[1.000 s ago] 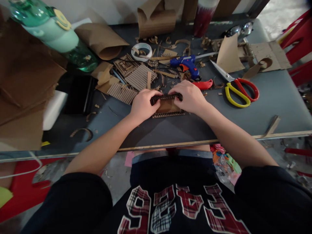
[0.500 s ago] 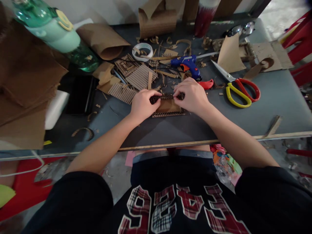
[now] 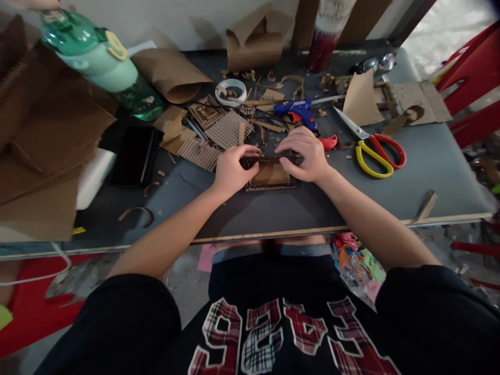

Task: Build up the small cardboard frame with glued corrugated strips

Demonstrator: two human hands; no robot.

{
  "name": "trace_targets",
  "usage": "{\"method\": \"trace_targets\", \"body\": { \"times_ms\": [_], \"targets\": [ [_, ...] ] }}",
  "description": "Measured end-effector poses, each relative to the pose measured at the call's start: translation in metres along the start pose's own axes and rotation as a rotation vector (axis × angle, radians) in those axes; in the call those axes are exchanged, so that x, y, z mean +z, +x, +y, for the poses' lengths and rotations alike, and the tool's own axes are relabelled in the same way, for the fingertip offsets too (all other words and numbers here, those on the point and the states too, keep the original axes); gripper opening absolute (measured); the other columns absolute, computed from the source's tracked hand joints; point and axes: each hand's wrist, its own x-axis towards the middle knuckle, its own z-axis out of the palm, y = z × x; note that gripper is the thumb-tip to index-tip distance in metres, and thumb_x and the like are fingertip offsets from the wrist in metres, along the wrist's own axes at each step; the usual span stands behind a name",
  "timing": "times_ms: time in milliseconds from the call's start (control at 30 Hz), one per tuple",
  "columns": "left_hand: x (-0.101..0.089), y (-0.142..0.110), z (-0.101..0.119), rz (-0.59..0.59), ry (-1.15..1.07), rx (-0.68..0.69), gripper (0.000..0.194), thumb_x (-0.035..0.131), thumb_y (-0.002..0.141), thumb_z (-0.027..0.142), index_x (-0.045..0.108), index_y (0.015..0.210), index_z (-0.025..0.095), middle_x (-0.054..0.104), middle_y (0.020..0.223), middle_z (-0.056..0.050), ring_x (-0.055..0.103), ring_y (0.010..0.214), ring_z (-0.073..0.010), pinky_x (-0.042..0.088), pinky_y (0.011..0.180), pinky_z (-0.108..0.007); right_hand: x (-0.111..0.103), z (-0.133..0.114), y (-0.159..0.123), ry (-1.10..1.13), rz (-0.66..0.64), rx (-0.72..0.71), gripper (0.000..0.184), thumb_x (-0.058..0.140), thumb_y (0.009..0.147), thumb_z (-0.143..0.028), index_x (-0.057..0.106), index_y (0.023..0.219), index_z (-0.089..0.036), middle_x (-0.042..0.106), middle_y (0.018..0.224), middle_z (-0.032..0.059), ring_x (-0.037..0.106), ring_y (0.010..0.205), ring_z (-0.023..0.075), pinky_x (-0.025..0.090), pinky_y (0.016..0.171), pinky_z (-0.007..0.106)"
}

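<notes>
In front of me on the table lies a small rectangular cardboard piece (image 3: 267,177), a flat brown base with corrugated strips standing along its edges. My left hand (image 3: 234,169) is closed at its far left corner, thumb and fingers pinching the corrugated strip (image 3: 269,160) on the far edge. At the far right corner, my right hand (image 3: 307,156) has its thumb on the near side of that strip and its fingers arched over the far side. The fingertips partly hide both ends of the strip. Ridged cardboard pieces (image 3: 228,130) lie just beyond my left hand.
Beyond my hands lie a blue glue gun (image 3: 299,110), a tape roll (image 3: 231,92) and cardboard scraps. Scissors (image 3: 377,148) rest at right. A green bottle (image 3: 105,67), black phone-like object (image 3: 135,156) and large cardboard (image 3: 47,140) stand left. Part of another person's hand (image 3: 33,4) shows top left.
My right fingers have loosened and spread from a tight pinch, reaching over the far edge. My left hand keeps its pinch. The camera view has shifted slightly.
</notes>
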Motion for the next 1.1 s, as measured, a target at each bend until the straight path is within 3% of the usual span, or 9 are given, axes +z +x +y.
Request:
{"method": "trace_targets", "body": {
  "times_ms": [100, 167, 267, 367, 533, 667, 867, 1100],
  "targets": [
    [-0.001, -0.001, 0.003, 0.056, 0.001, 0.016, 0.028, 0.066, 0.084, 0.019, 0.064, 0.111, 0.018, 0.079, 0.101, -0.004, 0.074, 0.103, -0.0198, 0.055, 0.102, -0.036, -0.001, 0.003, -0.002, 0.015, 0.089, -0.033, 0.031, 0.051, 0.085, -0.042, 0.071, 0.099, -0.023, 0.074, 0.094, 0.0074, 0.066, 0.096, 0.0271, 0.05, 0.096, 0.05],
    [-0.002, -0.001, 0.005, 0.094, 0.046, 0.034, 0.029, 0.065, 0.086, 0.023, 0.06, 0.115, 0.02, 0.078, 0.103, -0.004, 0.073, 0.106, -0.0199, 0.054, 0.105, -0.037, -0.002, 0.002, -0.004, -0.002, 0.103, -0.017, 0.042, 0.054, 0.083, -0.044, 0.067, 0.115, -0.022, 0.074, 0.1, 0.0094, 0.065, 0.1, 0.0291, 0.05, 0.098, 0.052],
    [-0.002, -0.003, 0.006, 0.11, 0.067, 0.074, 0.027, 0.061, 0.09, 0.027, 0.056, 0.116, 0.02, 0.076, 0.108, -0.006, 0.073, 0.106, -0.0193, 0.056, 0.102, -0.035, -0.003, 0.0, -0.005, -0.075, 0.059, 0.072, 0.068, 0.056, 0.08, -0.049, 0.051, 0.141, -0.019, 0.069, 0.119, 0.0147, 0.062, 0.112, 0.033, 0.05, 0.098, 0.055],
    [-0.001, -0.004, 0.005, 0.135, 0.037, 0.142, 0.025, 0.06, 0.09, 0.028, 0.058, 0.113, 0.019, 0.075, 0.107, -0.006, 0.074, 0.101, -0.018, 0.059, 0.097, -0.033, -0.004, -0.001, -0.005, -0.086, 0.016, 0.092, 0.076, 0.058, 0.08, -0.048, 0.042, 0.147, -0.018, 0.066, 0.125, 0.016, 0.06, 0.117, 0.0336, 0.051, 0.099, 0.054],
    [0.0, -0.002, -0.002, 0.226, 0.037, 0.289, 0.023, 0.065, 0.088, 0.026, 0.062, 0.109, 0.019, 0.076, 0.101, -0.004, 0.075, 0.096, -0.0171, 0.062, 0.091, -0.031, -0.002, 0.003, -0.003, -0.027, 0.013, -0.016, 0.054, 0.059, 0.082, -0.038, 0.053, 0.133, -0.022, 0.072, 0.102, 0.0064, 0.068, 0.1, 0.0276, 0.053, 0.098, 0.052],
    [-0.001, 0.0, -0.004, 0.265, 0.071, 0.334, 0.019, 0.065, 0.088, 0.024, 0.064, 0.106, 0.019, 0.076, 0.099, -0.004, 0.074, 0.093, -0.0163, 0.062, 0.087, -0.029, 0.001, 0.005, -0.001, -0.031, 0.065, -0.058, 0.042, 0.059, 0.083, -0.032, 0.059, 0.124, -0.023, 0.073, 0.097, 0.0048, 0.069, 0.095, 0.0259, 0.055, 0.095, 0.049],
    [-0.002, -0.001, -0.001, 0.224, 0.067, 0.329, 0.02, 0.065, 0.088, 0.022, 0.064, 0.107, 0.018, 0.076, 0.1, -0.004, 0.072, 0.096, -0.0172, 0.059, 0.09, -0.031, 0.002, 0.006, -0.001, -0.046, 0.057, -0.021, 0.038, 0.06, 0.083, -0.031, 0.064, 0.12, -0.024, 0.074, 0.098, 0.0046, 0.068, 0.099, 0.0265, 0.054, 0.098, 0.052],
    [0.003, 0.004, -0.008, 0.123, 0.108, 0.324, 0.013, 0.064, 0.089, 0.024, 0.073, 0.097, 0.018, 0.078, 0.099, -0.004, 0.07, 0.097, -0.0198, 0.056, 0.092, -0.036, 0.003, 0.007, 0.001, -0.061, 0.031, -0.031, 0.013, 0.063, 0.085, -0.025, 0.076, 0.088, -0.027, 0.077, 0.097, 0.0015, 0.068, 0.096, 0.0244, 0.055, 0.094, 0.051]
  ]
}}
